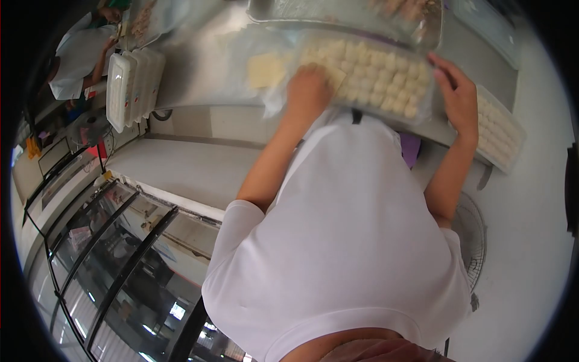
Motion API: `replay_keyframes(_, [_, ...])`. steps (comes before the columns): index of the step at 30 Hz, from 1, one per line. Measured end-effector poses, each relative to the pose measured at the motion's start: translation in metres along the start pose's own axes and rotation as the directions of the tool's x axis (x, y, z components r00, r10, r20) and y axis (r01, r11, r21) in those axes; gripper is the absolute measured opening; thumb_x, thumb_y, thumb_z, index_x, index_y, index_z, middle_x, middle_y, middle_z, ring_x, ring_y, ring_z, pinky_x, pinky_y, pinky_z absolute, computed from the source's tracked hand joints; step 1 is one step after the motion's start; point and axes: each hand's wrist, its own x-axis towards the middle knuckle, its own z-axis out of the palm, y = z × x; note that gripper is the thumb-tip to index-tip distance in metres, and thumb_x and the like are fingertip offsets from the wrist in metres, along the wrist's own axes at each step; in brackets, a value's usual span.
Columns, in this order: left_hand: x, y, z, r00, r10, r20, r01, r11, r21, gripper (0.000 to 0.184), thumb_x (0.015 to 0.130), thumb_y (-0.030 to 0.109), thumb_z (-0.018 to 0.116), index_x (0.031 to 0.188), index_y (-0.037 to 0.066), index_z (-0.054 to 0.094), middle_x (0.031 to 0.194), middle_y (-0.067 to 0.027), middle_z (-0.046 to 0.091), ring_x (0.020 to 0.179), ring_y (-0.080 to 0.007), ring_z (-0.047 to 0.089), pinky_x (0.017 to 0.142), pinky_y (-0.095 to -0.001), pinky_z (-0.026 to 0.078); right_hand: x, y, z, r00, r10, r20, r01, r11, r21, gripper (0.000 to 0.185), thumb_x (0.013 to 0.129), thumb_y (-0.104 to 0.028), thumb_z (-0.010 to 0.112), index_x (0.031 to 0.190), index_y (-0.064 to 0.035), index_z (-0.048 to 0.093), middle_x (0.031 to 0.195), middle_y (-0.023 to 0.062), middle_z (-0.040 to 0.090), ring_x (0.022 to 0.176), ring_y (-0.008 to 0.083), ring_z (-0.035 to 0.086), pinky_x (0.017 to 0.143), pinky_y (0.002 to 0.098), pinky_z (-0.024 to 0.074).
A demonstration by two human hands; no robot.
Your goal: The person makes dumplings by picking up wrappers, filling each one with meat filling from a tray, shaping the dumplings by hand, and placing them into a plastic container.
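A clear plastic tray (386, 78) holds rows of small, pale, rounded dough pieces, perhaps dumplings, at the table's near edge. My left hand (310, 90) is curled over its left end, closed on a thin yellow square sheet (336, 76) like a dough wrapper; the fingertips are hidden. Just left of that hand, more yellow square sheets (267, 70) lie on clear plastic film (274, 104). At the tray's right end is my right hand (456, 93), index finger and thumb apart. Whether it touches the rim I cannot tell.
A metal tray (289, 13) with blurred pinkish filling stands behind. Another filled tray (500, 130) sits at right, below a fan guard's level. Stacked white trays (136, 87) stand at the table's left. Beyond them a person in white (81, 54) works. A wire fan (473, 241) is beside me.
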Motion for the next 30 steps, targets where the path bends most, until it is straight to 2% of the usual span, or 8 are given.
replay_keyframes(7, [0.004,0.015,0.003,0.992,-0.109,-0.066,0.104,0.992,-0.074,0.02,0.078,0.021,0.075,0.08,0.005,0.063,0.084,-0.0094,0.064,0.082,-0.03,0.063,0.067,-0.0413,0.051,-0.003,0.006,0.006,1.0,0.007,0.028,-0.008,0.999,0.046,0.03,0.097,-0.013,0.06,0.125,-0.0041,0.065,0.109,0.004,0.071,0.091,0.0083,0.058,0.086,0.0241,0.0463])
replay_keyframes(16, [0.005,0.02,0.006,0.986,-0.162,-0.051,0.152,0.975,-0.161,0.017,0.08,0.019,0.072,0.078,0.004,0.064,0.083,-0.011,0.065,0.083,-0.0319,0.063,0.068,-0.0431,0.05,-0.006,0.0,0.013,0.998,0.04,0.046,-0.042,0.998,0.049,0.03,0.097,-0.012,0.059,0.126,-0.0041,0.065,0.108,0.0056,0.071,0.089,0.008,0.059,0.085,0.0243,0.0471])
replay_keyframes(19, [0.006,0.026,0.007,0.975,-0.213,-0.054,0.205,0.969,-0.135,0.017,0.081,0.019,0.07,0.077,0.004,0.064,0.082,-0.0118,0.065,0.082,-0.0321,0.063,0.069,-0.0438,0.05,-0.006,0.001,0.014,0.998,0.036,0.048,-0.039,0.998,0.051,0.03,0.097,-0.012,0.059,0.126,-0.0047,0.065,0.107,0.0058,0.071,0.089,0.0082,0.059,0.085,0.0244,0.0471])
replay_keyframes(23, [0.006,0.022,0.014,0.977,-0.182,-0.113,0.17,0.98,-0.106,0.019,0.081,0.021,0.07,0.078,0.003,0.065,0.08,-0.0133,0.066,0.079,-0.0338,0.064,0.068,-0.0433,0.05,-0.006,0.004,0.013,0.998,0.033,0.06,-0.034,0.999,0.026,0.03,0.096,-0.011,0.06,0.126,-0.0056,0.065,0.106,0.0058,0.071,0.09,0.0081,0.059,0.085,0.0244,0.0471])
replay_keyframes(26, [0.006,0.011,0.011,0.975,-0.223,-0.017,0.212,0.945,-0.249,0.021,0.082,0.02,0.071,0.083,0.0,0.068,0.077,-0.0139,0.067,0.071,-0.0283,0.064,0.065,-0.038,0.05,-0.007,0.002,0.013,0.998,0.042,0.052,-0.044,0.998,0.038,0.031,0.096,-0.011,0.06,0.126,-0.0063,0.065,0.106,0.0052,0.071,0.089,0.0084,0.059,0.085,0.0243,0.0469])
replay_keyframes(28, [0.005,-0.001,0.005,0.954,-0.264,0.139,0.296,0.784,-0.546,0.019,0.086,0.016,0.07,0.087,-0.003,0.069,0.075,-0.0096,0.068,0.068,-0.0169,0.062,0.062,-0.0313,0.048,-0.007,-0.001,0.016,0.998,0.045,0.042,-0.047,0.998,0.041,0.031,0.096,-0.011,0.06,0.126,-0.0067,0.065,0.102,0.004,0.07,0.089,0.0081,0.059,0.083,0.0237,0.0471])
replay_keyframes(29, [0.005,-0.007,0.004,0.954,-0.265,0.14,0.297,0.784,-0.546,0.019,0.086,0.016,0.07,0.087,-0.003,0.069,0.075,-0.0096,0.068,0.068,-0.0169,0.062,0.062,-0.0313,0.048,-0.007,0.0,0.02,0.998,0.046,0.043,-0.048,0.998,0.042,0.031,0.096,-0.011,0.06,0.126,-0.0067,0.065,0.102,0.004,0.07,0.089,0.0081,0.059,0.083,0.0237,0.0471])
replay_keyframes(30, [0.004,-0.014,0.002,0.943,-0.256,0.212,0.332,0.712,-0.619,0.017,0.089,0.014,0.068,0.088,-0.003,0.069,0.076,-0.0065,0.067,0.07,-0.0126,0.06,0.063,-0.0288,0.047,-0.007,0.003,0.027,0.995,0.088,0.056,-0.091,0.994,0.057,0.03,0.096,-0.011,0.061,0.125,-0.0062,0.065,0.098,0.0033,0.07,0.088,0.008,0.059,0.081,0.0237,0.0476])
